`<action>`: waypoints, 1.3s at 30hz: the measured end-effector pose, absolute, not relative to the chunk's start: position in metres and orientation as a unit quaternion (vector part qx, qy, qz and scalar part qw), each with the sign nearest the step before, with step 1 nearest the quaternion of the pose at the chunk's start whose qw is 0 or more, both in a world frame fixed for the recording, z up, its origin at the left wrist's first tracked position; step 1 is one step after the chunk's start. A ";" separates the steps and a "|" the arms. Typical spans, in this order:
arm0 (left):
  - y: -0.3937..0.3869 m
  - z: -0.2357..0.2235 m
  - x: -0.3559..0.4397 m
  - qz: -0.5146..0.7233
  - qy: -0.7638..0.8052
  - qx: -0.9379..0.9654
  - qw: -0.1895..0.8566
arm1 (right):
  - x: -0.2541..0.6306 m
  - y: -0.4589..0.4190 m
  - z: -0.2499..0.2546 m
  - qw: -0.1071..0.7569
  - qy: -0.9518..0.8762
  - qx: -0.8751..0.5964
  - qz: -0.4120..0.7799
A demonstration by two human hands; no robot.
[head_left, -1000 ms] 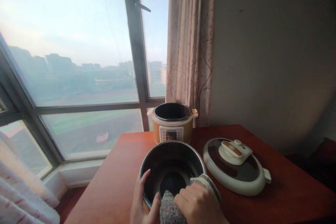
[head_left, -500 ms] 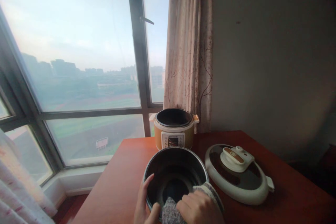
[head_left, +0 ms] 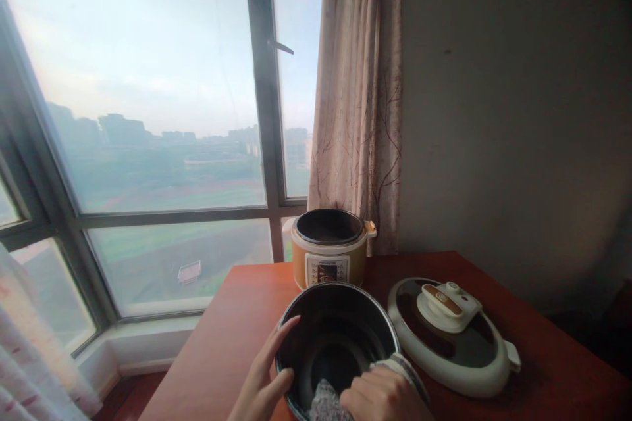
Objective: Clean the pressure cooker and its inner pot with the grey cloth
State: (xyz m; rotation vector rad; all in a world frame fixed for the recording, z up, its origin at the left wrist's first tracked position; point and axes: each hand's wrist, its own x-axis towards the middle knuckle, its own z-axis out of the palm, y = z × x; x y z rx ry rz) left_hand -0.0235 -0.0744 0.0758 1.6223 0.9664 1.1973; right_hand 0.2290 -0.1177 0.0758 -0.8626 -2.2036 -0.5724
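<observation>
- desk (head_left: 232, 335): red-brown, reaching away toward the window and curtain; the other things stand or lie on it or over its near part.
- cooker (head_left: 330, 250): upright at the far side of the desk, mouth up, 1 side lug showing clearly at its right.
- lid (head_left: 447, 342): flat on the desk, right of the pot, its raised grip on top and a tab at its right.
- pot (head_left: 340, 329): dark, round, so no long axis; it lies just far of the 2 hands, mouth tipped toward the near side, the cooker straight beyond it and slightly left. whether its base rests on the desk is hidden.
- left hand (head_left: 263, 378): half curled, thumb and finger set apart, holding the pot's left rim. right hand (head_left: 382, 395): closed on a bunched cloth at the near right rim. neither hand is clearly nearer.
- cloth (head_left: 324, 401): grey end dipping into the pot's near part, a paler fold at the right rim.
- panel (head_left: 326, 270): printed, on the cooker's near face; lettering too small to read.
- badge (head_left: 442, 299): brown strip on the lid's grip, its mark illegible.
</observation>
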 end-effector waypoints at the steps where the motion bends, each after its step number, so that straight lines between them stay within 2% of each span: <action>1: -0.070 0.079 -0.027 0.467 0.386 0.659 0.445 | 0.233 -0.116 0.075 0.343 -0.855 -0.325 -0.214; 4: -0.060 0.080 -0.031 0.447 0.374 0.664 0.469 | 0.238 -0.111 0.070 0.347 -0.858 -0.321 -0.202; 8: -0.055 0.068 -0.028 0.471 0.356 0.637 0.497 | 0.235 -0.109 0.065 0.408 -0.826 -0.319 -0.221; 13: -0.058 0.061 -0.024 0.516 0.360 0.600 0.494 | 0.238 -0.114 0.077 0.344 -0.860 -0.319 -0.201; 26: -0.058 0.047 -0.019 0.560 0.371 0.575 0.467 | 0.236 -0.116 0.079 0.368 -0.848 -0.315 -0.216; 31: -0.067 0.043 -0.012 0.618 0.447 0.472 0.441 | 0.236 -0.118 0.079 0.361 -0.844 -0.334 -0.214; 35: -0.084 0.045 -0.004 0.596 0.481 0.455 0.454 | 0.230 -0.117 0.076 0.373 -0.832 -0.335 -0.239; 39: -0.093 0.051 0.005 0.590 0.490 0.499 0.404 | 0.219 -0.118 0.077 0.373 -0.823 -0.352 -0.243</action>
